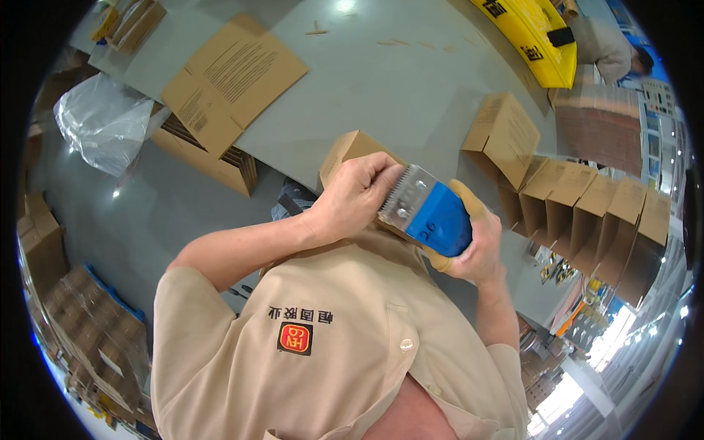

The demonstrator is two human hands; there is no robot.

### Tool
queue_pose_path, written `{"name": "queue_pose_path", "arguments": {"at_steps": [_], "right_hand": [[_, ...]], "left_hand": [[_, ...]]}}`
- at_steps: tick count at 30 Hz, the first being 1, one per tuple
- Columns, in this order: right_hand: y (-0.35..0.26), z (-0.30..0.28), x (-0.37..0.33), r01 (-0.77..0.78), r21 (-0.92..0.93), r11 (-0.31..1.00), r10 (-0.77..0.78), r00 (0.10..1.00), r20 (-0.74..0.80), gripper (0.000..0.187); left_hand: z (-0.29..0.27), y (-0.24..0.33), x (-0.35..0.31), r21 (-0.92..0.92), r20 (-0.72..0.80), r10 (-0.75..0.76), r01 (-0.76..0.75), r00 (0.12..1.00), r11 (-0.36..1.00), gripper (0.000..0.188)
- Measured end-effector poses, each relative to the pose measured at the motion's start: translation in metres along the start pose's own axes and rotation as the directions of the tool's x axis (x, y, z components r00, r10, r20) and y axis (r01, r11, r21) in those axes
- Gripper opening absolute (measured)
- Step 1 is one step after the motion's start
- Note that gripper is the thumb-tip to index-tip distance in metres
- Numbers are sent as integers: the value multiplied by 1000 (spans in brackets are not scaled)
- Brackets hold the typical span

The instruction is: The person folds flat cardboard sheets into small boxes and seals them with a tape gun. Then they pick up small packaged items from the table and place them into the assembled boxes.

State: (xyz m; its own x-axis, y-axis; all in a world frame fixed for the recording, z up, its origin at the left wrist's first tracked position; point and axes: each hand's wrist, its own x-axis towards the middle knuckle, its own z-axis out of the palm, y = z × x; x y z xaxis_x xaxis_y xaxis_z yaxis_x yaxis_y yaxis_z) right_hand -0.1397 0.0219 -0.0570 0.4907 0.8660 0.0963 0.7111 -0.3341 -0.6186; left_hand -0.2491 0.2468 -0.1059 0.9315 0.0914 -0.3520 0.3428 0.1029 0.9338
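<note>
My right hand (480, 246) grips a tape dispenser (433, 209) with a blue body and a toothed metal plate. Yellowish-tan coverings seem to wrap the thumb and a finger of this hand. Close beside the metal teeth is my left hand (352, 194), its fingers curled and pressed together; whatever they may pinch is hidden. A cardboard box (339, 155) shows just beyond my left hand, at the edge of the grey table (352, 81). The dispenser and both hands hide most of this box.
A flattened carton (238, 73) lies far left on the table, above stacked cardboard (194, 158) and a clear plastic bag (103, 121). Open cartons (587, 213) stand in a row at right, near another box (502, 136). A yellow bin (539, 48) and another person (605, 48) are far right.
</note>
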Motion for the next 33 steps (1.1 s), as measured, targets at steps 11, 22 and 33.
{"name": "queue_pose_path", "arguments": {"at_steps": [11,22,33], "right_hand": [[-33,2,35,-97,-248,964,152,965,212,81],[53,-4,-94,-200,-227,953,223,972,78,77],[79,23,-25,-423,-465,777,628,560,540,44]], "left_hand": [[-43,-58,2,-426,-568,-63,-228,821,876,38],[-46,-83,19,115,-480,-46,115,876,987,46],[-60,-84,39,574,-368,-49,268,929,774,50]]}}
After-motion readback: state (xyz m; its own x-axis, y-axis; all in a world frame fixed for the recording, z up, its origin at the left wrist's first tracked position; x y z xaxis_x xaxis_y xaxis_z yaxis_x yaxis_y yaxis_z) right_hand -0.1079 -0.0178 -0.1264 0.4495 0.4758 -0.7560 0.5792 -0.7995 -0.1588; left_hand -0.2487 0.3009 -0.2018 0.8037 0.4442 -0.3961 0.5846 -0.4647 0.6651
